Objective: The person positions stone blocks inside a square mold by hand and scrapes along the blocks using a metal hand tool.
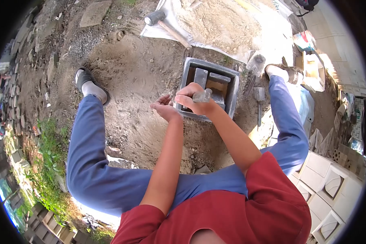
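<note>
Curling over the grey box (234,97), the right hand (194,99) holds a grey lump (202,96) (too blurry to name); the left hand (166,109) cups open at 8 o'clock

The box (234,91) sits on the ground (130,89) between the feet (92,88), with blocks (200,77) inside it. Ahead, a sheet (278,30) bears sand (219,24), with a mallet (168,30) on its left part. Just right of the box lies a trowel (259,94).

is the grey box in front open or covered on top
Open: no lid sits on the grey box, and grey blocks show inside its walls. The right hand hides part of it.
</note>
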Demonstrator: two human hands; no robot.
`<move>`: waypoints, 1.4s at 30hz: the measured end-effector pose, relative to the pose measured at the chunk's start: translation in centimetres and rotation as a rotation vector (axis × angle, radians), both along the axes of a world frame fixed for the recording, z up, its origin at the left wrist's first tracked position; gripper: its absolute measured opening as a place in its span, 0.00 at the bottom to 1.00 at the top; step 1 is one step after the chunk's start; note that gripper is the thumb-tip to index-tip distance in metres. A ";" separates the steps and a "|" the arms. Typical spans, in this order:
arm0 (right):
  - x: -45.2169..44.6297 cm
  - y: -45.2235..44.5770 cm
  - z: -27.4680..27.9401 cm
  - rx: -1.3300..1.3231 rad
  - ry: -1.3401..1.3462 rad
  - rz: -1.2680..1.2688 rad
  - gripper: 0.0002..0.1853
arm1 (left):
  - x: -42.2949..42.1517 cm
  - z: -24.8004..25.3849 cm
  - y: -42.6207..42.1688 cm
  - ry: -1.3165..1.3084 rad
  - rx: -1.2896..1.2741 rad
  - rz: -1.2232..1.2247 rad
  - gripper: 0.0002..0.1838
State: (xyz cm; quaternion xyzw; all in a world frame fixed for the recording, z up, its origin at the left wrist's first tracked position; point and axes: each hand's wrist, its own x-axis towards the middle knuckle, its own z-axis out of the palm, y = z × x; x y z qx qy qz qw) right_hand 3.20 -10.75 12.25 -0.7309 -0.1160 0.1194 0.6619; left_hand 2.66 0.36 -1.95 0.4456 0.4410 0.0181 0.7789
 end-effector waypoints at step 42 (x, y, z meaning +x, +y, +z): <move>-4.8 -9.4 8.0 0.581 -0.226 -0.727 0.28 | -0.4 5.7 -2.9 -0.778 1.515 -0.998 0.44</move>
